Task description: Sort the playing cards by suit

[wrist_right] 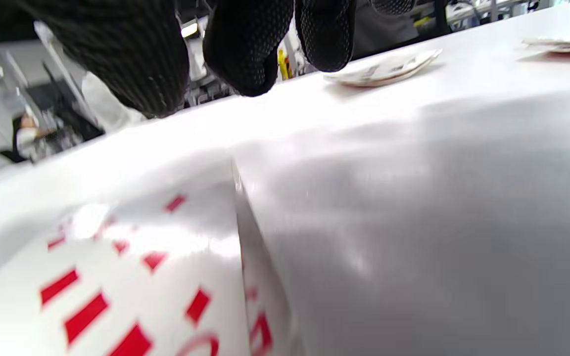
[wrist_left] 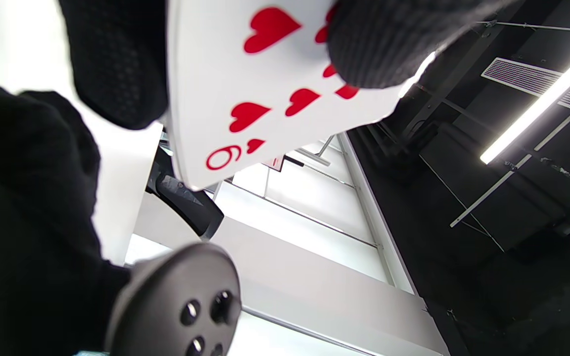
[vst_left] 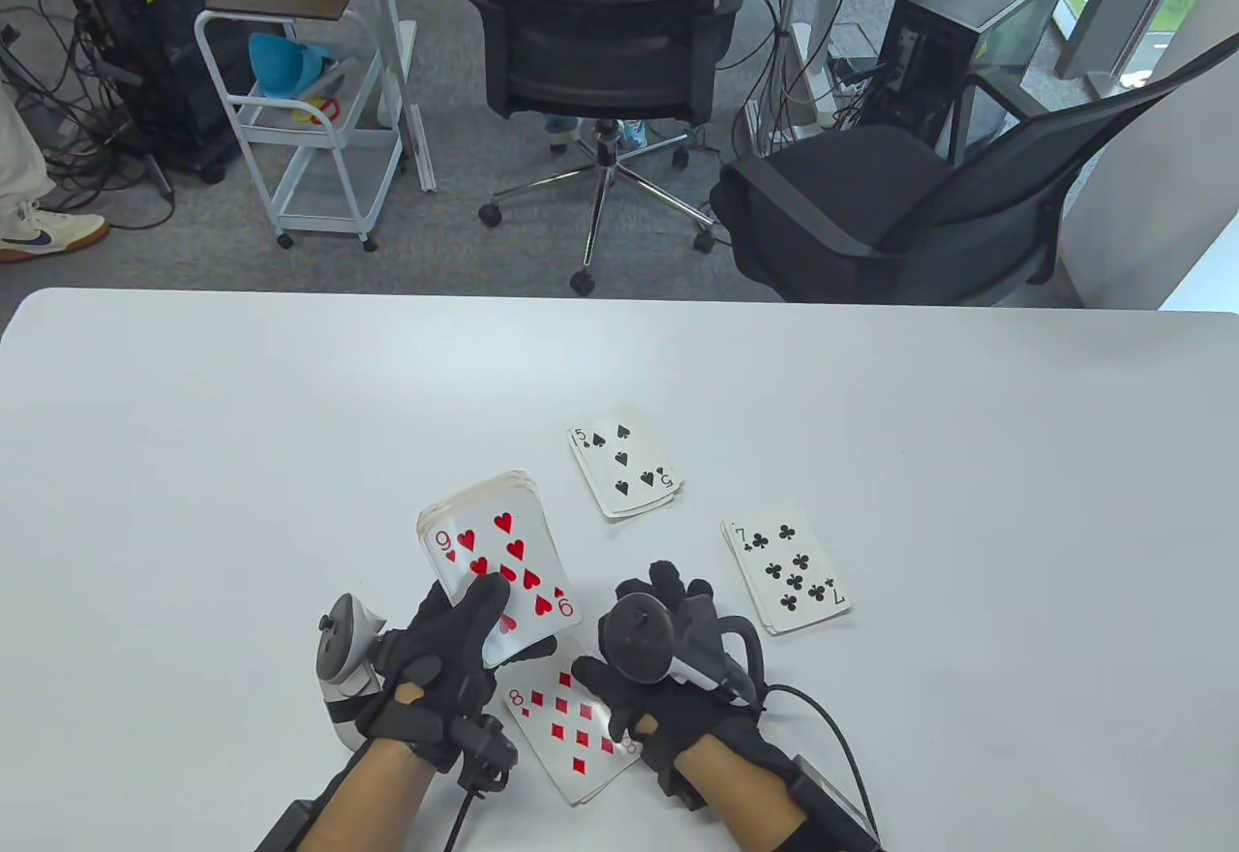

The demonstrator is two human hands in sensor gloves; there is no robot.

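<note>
Deck: face-up stack (vst_left: 498, 569) topped by the nine of hearts (wrist_left: 265, 94), gripped in the left hand (vst_left: 440, 663) just above the table (vst_left: 242, 465).
Sorted so far: three face-up piles lie apart: diamonds pile (vst_left: 571, 726) under an eight, spades pile (vst_left: 624, 470) under a five, clubs pile (vst_left: 786, 574) under a seven.
Left to do: no hearts pile shows; much of the deck remains, I judge.
Right hand: right hand (vst_left: 668, 678) holds nothing, fingers loosely curled, thumb touching the diamonds pile.
Room: broad bare table left and beyond; near edge close under the diamonds.

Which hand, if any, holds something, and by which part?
The left hand grips the deck, nine of hearts on top, at its near end. The right hand holds nothing.
</note>
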